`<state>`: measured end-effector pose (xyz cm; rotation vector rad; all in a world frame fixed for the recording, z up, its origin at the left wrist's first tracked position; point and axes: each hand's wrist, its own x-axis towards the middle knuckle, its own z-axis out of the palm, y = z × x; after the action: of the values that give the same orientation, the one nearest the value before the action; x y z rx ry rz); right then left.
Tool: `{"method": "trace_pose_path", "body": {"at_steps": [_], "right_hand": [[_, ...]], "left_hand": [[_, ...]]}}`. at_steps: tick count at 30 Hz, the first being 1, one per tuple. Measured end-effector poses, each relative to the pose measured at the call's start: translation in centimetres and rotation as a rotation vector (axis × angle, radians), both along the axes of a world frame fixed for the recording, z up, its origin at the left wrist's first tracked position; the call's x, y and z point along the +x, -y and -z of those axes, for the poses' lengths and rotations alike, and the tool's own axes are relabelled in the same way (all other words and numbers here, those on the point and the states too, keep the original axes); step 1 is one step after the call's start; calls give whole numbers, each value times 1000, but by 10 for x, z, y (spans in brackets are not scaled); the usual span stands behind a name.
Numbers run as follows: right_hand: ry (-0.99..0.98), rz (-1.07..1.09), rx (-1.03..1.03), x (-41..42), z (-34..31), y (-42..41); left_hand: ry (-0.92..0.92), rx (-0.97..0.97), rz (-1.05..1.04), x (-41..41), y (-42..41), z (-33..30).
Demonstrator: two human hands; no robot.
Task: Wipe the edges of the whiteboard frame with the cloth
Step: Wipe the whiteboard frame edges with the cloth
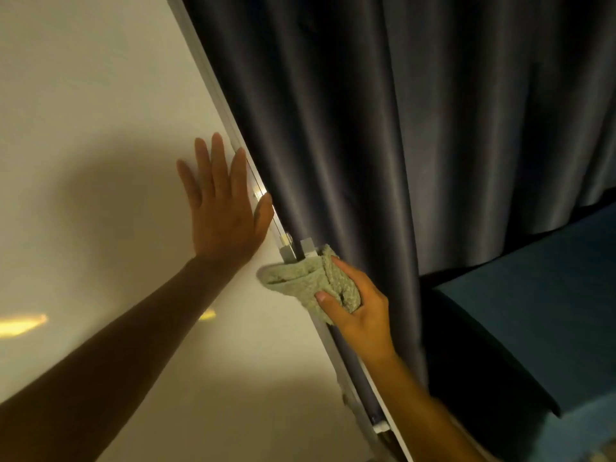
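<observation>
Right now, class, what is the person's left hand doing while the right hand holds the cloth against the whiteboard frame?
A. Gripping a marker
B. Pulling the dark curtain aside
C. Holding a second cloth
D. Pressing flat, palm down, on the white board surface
D: the left hand lies open and flat on the whiteboard, beside the frame, while the right hand clutches the cloth.

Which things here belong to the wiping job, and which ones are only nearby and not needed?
Part of the job:
- cloth, gripped in the right hand
- whiteboard frame, the edge to wipe
- whiteboard, with the left hand flat on it

Only nearby:
- dark curtain behind the frame
- blue cushion at the right
</observation>
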<state>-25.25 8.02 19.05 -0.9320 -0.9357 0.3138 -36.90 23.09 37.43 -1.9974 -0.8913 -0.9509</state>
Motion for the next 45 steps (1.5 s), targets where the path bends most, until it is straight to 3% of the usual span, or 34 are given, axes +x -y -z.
{"method": "trace_pose_path", "body": {"at_steps": [12, 22, 31, 34, 38, 40, 45], "right_hand": [[-103, -90, -321, 5, 82, 19], [-69, -78, -595, 6, 141, 41], [-170, -183, -746, 11, 182, 59], [-285, -265, -827, 22, 192, 66], [-403, -409, -940, 47, 175, 59], [-289, -344, -933, 61, 149, 56], [-231, -326, -497, 91, 24, 47]], "left_hand": [[-16, 37, 19, -7, -17, 4], [-34, -5, 27, -5, -4, 2], [-37, -64, -21, -3, 12, 0], [-25, -46, -1, -1, 12, 0], [-21, -62, 72, 1, 5, 0], [-30, -85, 104, 3, 6, 1], [-45, -116, 91, 15, 15, -3]]}}
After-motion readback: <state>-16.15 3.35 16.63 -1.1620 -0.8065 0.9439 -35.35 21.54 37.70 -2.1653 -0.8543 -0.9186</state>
